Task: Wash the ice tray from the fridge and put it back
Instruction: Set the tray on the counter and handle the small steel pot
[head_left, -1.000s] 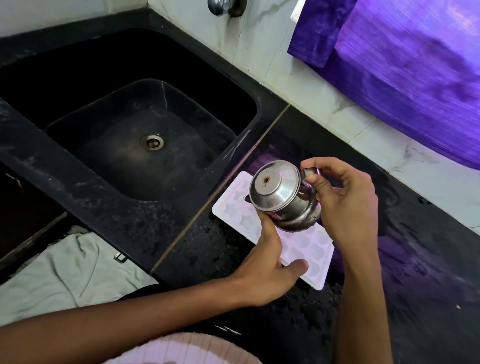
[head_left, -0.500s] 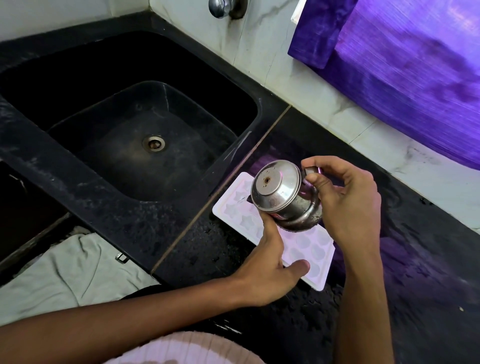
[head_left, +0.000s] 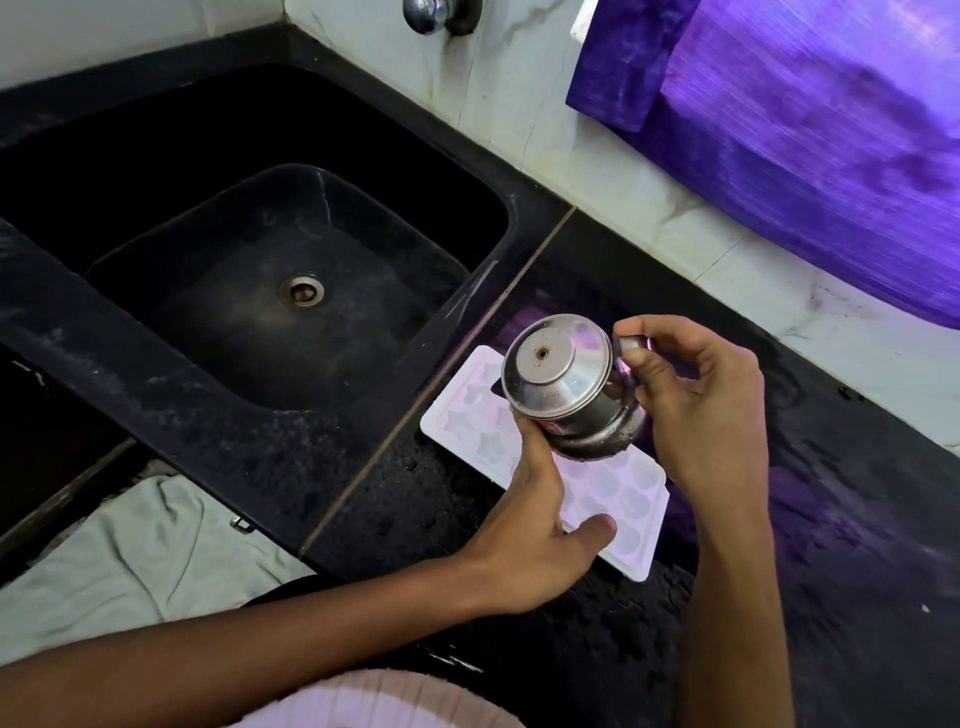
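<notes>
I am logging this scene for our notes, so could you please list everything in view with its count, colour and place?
ice tray: one, white, flat on the counter right of the sink, under the kettle.
kettle: one, steel, tilted above the tray, held in both hands.
sink: one, black, left half of view, steel drain in the middle.
counter: one, black, right of the sink.
tap: one, chrome, on the wall at the top edge.
cloth: one, purple, hanging at upper right.
fabric: one, pale grey-green, lower left below the counter.
left hand: fingers against the kettle's side.
right hand: pinches the kettle's handle.
</notes>
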